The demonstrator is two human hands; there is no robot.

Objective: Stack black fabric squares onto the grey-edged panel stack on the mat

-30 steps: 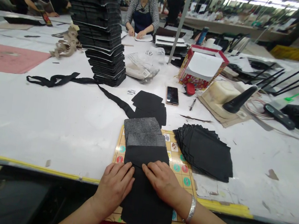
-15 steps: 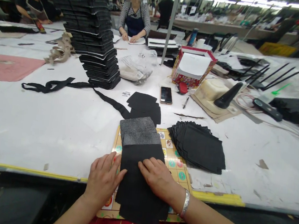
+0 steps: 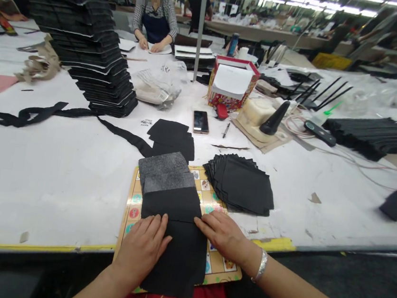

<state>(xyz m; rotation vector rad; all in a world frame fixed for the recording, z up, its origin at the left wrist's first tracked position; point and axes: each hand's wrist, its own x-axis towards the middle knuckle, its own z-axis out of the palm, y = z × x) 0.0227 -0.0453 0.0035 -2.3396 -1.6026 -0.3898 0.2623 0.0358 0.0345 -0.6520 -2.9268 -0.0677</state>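
Several black fabric-like pieces [image 3: 174,261] lie overlapped on a patterned board [image 3: 135,180] in front of me, partly over the near edge. Across them, level with my fingertips, runs a thin straight edge. A grey speckled strip [image 3: 169,172] shows at their far end. My left hand [image 3: 147,241] rests on the left side of the black pieces, palm down and fingers stretched out. Over the right edge, my right hand [image 3: 224,235] lies with fingers extended and fingertips touching the material; its thumb is hidden.
To the right is a fanned stack of black pieces [image 3: 245,183]. Beyond the board lie more black pieces [image 3: 173,139], a black strip [image 3: 124,133] and a phone [image 3: 200,122]. A tall black stack [image 3: 98,51] stands left. A co-worker [image 3: 156,20] works across the table.
My view has turned right, so things appear shifted left. My right hand has slid from the middle of the black pieces to their right edge; my left hand now lies on them.
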